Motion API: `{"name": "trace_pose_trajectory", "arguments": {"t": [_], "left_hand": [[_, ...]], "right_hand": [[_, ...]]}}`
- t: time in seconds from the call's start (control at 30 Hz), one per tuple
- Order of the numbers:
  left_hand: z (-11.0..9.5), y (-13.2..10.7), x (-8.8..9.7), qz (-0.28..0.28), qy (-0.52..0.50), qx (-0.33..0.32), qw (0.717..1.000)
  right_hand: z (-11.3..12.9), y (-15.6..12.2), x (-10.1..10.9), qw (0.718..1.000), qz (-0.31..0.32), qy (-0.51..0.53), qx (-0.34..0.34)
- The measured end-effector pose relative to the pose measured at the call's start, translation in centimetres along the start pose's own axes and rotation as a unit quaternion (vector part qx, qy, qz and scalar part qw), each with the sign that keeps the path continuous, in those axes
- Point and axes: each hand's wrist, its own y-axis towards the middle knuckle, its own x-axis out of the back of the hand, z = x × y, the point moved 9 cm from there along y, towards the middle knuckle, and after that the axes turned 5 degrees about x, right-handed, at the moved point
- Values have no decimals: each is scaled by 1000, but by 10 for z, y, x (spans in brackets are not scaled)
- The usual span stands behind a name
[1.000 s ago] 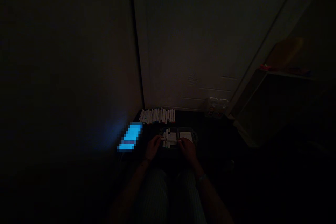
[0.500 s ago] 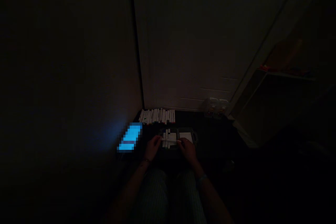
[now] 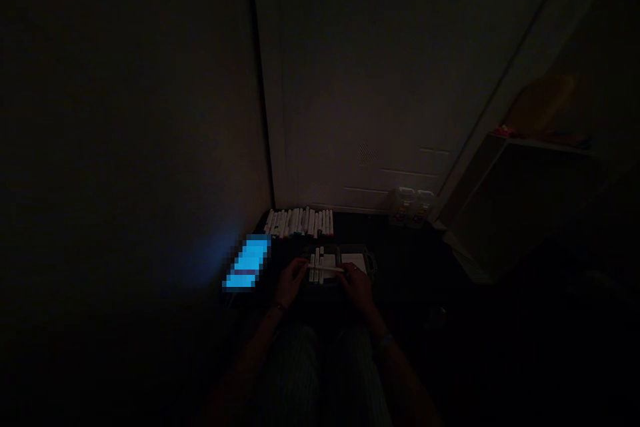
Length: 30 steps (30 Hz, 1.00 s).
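Observation:
A white marker (image 3: pixel 325 268) lies level between my two hands, above a dark two-part case (image 3: pixel 367 251). My left hand (image 3: pixel 294 275) pinches its left end, and my right hand (image 3: pixel 354 277) pinches the right end. Below it, several white markers (image 3: pixel 317 257) stand side by side in the left half of the case. Pale flat surfaces show in both halves, the right one a white panel (image 3: pixel 353 261). The picture is very dark, so labels and fine finger detail do not show.
A row of white markers (image 3: pixel 299 221) lies at the back of the dark table (image 3: pixel 415 267). A glowing blue, pixelated screen (image 3: pixel 249 263) is at the left. Two clear plastic cases (image 3: pixel 413 207) stand by the back wall. A shelf (image 3: pixel 545 141) rises at the right.
Both hands keep hold of the marker in nearly the same place. The scene's light looks slightly different; nothing else has clearly moved.

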Motion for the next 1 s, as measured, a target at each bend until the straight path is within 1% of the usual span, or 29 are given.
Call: {"name": "trace_pose_trajectory", "arguments": {"t": [0.27,0.47,0.83,1.0], "left_hand": [[3,0,-2,7,-1,4,1000],[5,1,-4,22,0,-5,1000],[7,0,-3,8,17,-7,1000],[5,1,-4,17,10,-16,1000]], "right_hand": [[-3,0,0,1000,-9,10,-3],[-5,-1,0,1000,-17,10,-2],[-10,0,-5,1000,-22,5,-11],[-11,-1,-5,1000,-25,6,-9]]}}
